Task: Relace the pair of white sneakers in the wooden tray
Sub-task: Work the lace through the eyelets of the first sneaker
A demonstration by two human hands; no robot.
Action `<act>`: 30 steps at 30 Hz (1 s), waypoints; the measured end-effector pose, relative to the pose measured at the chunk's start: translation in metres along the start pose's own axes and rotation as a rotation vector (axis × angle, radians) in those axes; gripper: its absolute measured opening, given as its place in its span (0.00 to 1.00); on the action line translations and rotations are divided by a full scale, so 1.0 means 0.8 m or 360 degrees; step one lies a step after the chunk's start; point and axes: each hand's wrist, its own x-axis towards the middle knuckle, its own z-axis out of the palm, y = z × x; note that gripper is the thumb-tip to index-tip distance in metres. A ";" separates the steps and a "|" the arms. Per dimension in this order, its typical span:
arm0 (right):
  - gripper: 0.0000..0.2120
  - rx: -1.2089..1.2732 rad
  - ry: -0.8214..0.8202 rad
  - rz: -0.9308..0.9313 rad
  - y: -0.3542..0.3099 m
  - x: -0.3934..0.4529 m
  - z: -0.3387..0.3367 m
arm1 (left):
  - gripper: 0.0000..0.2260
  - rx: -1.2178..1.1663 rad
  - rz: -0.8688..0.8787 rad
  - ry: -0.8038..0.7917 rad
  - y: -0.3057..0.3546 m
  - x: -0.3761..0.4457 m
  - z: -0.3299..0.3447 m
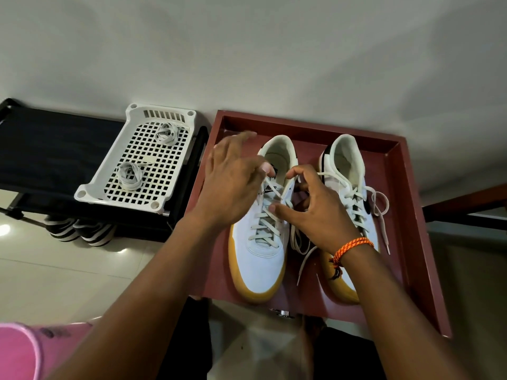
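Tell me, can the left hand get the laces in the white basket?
Probably yes. The left hand hovers over the left sneaker, and the two coiled laces lie uncovered in the open white basket just beside the wooden tray. Nothing stands between them.

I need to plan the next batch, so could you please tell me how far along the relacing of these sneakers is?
Both sneakers sit in the wooden tray with laces threaded through their eyelets. In hand: both hands work at the top of the left sneaker, the right hand with curled fingers at its lace. Left: the right sneaker has loose, untied ends. Two bundled laces lie in the white basket.
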 end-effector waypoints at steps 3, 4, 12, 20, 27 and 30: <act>0.26 0.0019 -0.0008 -0.0020 -0.002 -0.001 -0.001 | 0.10 0.0060 0.0036 -0.0249 0.009 -0.006 0.014; 0.26 0.0023 -0.0008 -0.0021 -0.004 -0.001 -0.001 | 0.10 0.0059 0.0046 -0.0273 0.010 -0.007 0.018; 0.25 -0.0020 0.0001 0.0022 -0.005 -0.002 -0.001 | 0.16 -0.0134 -0.0124 0.0128 -0.017 0.011 -0.005; 0.25 0.0046 -0.0012 0.0019 -0.001 -0.001 0.000 | 0.14 -0.0031 0.0011 0.0268 -0.015 0.007 -0.008; 0.25 0.0018 -0.0014 -0.0011 -0.001 0.000 0.000 | 0.10 -0.0049 0.0023 -0.0320 0.008 -0.011 0.026; 0.25 -0.0030 -0.0002 -0.0010 0.000 -0.001 -0.001 | 0.11 -0.0052 0.0010 -0.0255 0.013 -0.007 0.018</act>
